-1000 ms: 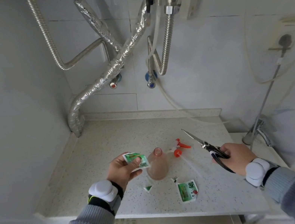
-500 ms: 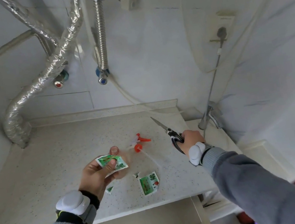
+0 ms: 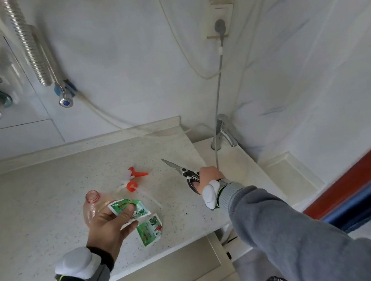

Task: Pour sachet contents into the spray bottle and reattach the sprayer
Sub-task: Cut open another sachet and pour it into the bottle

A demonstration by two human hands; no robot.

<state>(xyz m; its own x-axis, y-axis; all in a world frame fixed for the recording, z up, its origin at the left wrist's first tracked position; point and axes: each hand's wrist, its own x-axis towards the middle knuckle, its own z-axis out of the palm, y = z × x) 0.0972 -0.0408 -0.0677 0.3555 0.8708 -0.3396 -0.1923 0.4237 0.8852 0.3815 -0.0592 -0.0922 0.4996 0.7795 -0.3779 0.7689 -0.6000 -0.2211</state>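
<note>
Sachet (image 3: 129, 208) front and centre: green and white, pinched between thumb and curled fingers of the left hand (image 3: 110, 225), held just this side of the spray bottle (image 3: 93, 206). That bottle, clear with a pinkish tint, stands on the speckled countertop (image 3: 32, 217) with its neck open and no cap on it, partly hidden behind the left hand. Whether the sachet touches the bottle, I cannot tell. Beyond the bottle and to its right lies the sprayer (image 3: 134, 178), orange and white, on its side on the countertop, well apart from the neck. A second sachet (image 3: 149, 229) lies flat on the countertop to the right of the bottle, nearer the front edge. Further right of the bottle, the right hand (image 3: 208, 176) is wrapped round the black handles of the scissors (image 3: 179, 169), blades together and pointing back toward the wall. Past the scissors, off the countertop's right end, a chrome tap (image 3: 223, 131) stands over a pale basin.
</note>
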